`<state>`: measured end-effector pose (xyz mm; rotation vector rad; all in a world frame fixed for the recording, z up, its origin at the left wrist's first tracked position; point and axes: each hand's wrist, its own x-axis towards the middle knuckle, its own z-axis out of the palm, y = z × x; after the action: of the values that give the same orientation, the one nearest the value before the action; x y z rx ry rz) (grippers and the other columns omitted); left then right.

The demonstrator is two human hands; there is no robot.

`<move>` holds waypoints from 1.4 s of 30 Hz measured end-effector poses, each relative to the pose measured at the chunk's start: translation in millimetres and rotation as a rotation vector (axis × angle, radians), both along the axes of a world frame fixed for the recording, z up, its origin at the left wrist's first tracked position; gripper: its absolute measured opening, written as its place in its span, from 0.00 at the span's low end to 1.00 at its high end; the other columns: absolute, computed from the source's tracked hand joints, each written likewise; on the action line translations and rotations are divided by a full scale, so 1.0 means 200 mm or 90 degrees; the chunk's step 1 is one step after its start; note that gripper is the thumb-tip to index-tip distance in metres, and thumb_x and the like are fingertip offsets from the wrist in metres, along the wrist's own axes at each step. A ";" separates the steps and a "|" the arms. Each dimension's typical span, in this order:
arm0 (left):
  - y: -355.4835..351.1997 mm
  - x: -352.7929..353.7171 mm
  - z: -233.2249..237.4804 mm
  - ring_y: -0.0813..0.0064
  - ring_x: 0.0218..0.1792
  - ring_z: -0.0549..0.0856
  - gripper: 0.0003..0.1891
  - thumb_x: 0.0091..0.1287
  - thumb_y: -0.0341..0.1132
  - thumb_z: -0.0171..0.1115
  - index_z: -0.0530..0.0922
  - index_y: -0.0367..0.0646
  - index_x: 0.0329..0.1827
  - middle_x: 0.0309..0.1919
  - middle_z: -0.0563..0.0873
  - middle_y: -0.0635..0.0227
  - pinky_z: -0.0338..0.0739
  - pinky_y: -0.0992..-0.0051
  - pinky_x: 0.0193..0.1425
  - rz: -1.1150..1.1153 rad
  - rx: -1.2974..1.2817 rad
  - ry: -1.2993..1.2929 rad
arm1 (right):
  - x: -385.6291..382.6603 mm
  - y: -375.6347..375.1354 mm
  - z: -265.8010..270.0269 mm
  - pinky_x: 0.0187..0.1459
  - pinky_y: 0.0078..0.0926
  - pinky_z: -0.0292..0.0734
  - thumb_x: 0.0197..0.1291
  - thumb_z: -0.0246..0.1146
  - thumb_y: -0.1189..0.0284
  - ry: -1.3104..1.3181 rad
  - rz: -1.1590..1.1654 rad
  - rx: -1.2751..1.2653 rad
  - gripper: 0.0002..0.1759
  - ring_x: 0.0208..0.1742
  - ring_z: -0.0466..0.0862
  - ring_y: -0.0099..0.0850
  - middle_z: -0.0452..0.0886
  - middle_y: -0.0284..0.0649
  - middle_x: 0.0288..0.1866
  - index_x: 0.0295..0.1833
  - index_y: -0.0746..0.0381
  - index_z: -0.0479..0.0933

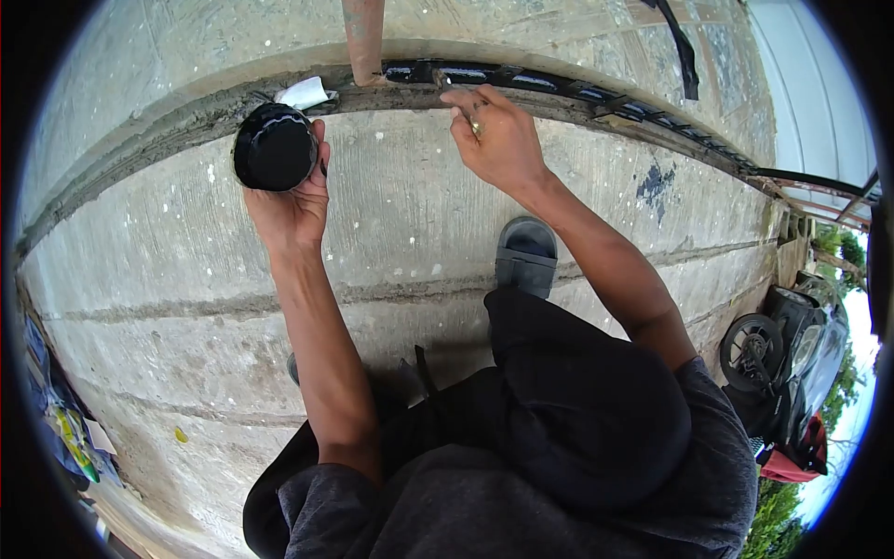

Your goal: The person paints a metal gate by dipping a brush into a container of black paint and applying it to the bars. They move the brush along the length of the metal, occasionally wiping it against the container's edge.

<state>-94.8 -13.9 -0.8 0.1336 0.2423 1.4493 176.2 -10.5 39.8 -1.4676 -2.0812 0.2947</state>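
Observation:
My left hand point(296, 210) is wrapped round a round container of black paint point(276, 149), its open top facing me and dark paint smeared on the rim. There is also a black smudge on a finger of that hand. My right hand point(503, 140) is closed on a small paintbrush point(442, 80), mostly hidden by the fingers. The brush tip is at a glossy black metal rail point(531, 80) running along a groove in the concrete; whether it touches is hard to tell. Dark specks mark the right hand's fingers.
A reddish-brown post point(364, 42) rises beside the rail's left end. Near the container lies a crumpled white piece point(305, 93). A black strip point(683, 56) lies beyond the rail. My sandalled foot point(526, 256) is on the concrete. A motorcycle point(778, 340) stands at right.

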 end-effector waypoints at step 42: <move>0.01 -0.02 0.03 0.45 0.55 0.84 0.24 0.77 0.48 0.49 0.74 0.39 0.65 0.55 0.83 0.49 0.89 0.55 0.52 0.049 -0.104 0.033 | 0.17 0.06 -0.12 0.35 0.18 0.80 0.67 0.61 0.78 0.226 -0.110 0.008 0.10 0.35 0.85 0.22 0.85 0.37 0.44 0.51 0.63 0.83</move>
<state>-99.2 -12.1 4.3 0.0301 0.4107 1.4971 209.5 2.1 16.2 -1.4557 -1.6633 0.4374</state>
